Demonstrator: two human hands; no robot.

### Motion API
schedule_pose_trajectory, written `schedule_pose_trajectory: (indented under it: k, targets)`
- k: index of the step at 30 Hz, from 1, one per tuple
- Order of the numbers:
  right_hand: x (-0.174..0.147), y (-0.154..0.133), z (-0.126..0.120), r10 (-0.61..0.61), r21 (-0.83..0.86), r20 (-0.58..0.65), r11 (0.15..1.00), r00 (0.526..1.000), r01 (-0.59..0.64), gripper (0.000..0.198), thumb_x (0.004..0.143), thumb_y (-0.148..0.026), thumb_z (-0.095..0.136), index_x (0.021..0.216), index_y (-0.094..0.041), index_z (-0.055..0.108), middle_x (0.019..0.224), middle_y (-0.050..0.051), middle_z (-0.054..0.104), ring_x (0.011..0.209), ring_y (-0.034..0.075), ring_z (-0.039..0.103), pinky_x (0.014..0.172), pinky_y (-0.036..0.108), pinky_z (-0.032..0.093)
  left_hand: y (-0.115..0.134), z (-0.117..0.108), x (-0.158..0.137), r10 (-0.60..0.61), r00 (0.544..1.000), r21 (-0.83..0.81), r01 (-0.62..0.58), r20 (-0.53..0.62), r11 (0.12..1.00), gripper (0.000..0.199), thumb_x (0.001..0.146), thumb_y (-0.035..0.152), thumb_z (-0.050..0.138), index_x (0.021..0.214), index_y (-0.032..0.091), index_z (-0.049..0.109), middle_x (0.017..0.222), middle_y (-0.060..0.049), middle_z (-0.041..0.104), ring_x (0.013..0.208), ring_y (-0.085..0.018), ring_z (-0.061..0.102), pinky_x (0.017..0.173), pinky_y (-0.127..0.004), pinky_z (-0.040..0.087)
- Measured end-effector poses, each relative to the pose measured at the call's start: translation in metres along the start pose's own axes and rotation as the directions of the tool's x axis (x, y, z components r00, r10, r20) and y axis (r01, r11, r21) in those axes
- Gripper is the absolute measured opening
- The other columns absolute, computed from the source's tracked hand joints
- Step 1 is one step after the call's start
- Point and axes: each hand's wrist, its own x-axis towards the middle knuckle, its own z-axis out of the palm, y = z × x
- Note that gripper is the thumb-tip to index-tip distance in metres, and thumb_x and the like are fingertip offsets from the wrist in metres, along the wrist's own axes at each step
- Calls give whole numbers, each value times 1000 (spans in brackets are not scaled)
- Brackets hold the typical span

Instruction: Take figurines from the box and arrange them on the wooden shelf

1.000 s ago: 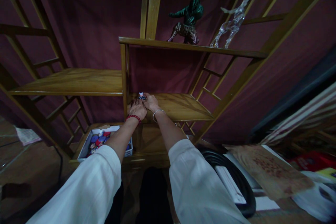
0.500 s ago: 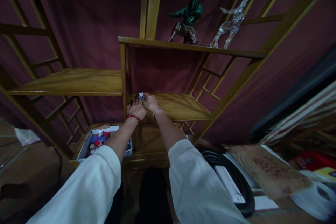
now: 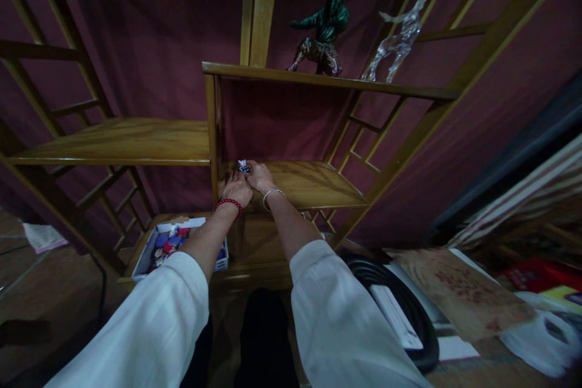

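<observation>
The fingers of the right hand curl in at the right side of the small figurine; whether they pinch it or only rest against it, I cannot tell. The left hand lies back up in front of it, its fingers pointing towards the base; their tips are too dim to show whether they are together or apart, or gripping. The figurine sits upright near the left end of the low shelf, just beside the post.

For steady handling, I would keep the touch light and low, one hand bracing the base while the other turns or nudges, so that the figurine does not tip.

The post leaves the left hand little room sideways, and the shelf's front edge runs beneath the wrists. The upper shelf overhangs, so lifting the hands high is best avoided; a green figure and a clear figure stand on it. The easier way out is straight back, or rightward over the board, short of the lattice.
</observation>
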Motion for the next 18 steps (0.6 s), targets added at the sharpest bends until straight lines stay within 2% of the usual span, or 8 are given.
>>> schedule_pose_trajectory:
  k: [18]
  targets:
    - [4, 5, 6, -54, 3, -33, 999, 998, 54, 35, 78, -32, 55, 114, -29, 54, 104, 2, 64, 99, 18, 54, 82, 26, 43, -1, 0, -1, 8, 1000, 1, -8, -27, 1000, 43, 82, 20, 31, 122, 9, 42, 133, -12, 43, 127, -21, 30, 104, -36, 20]
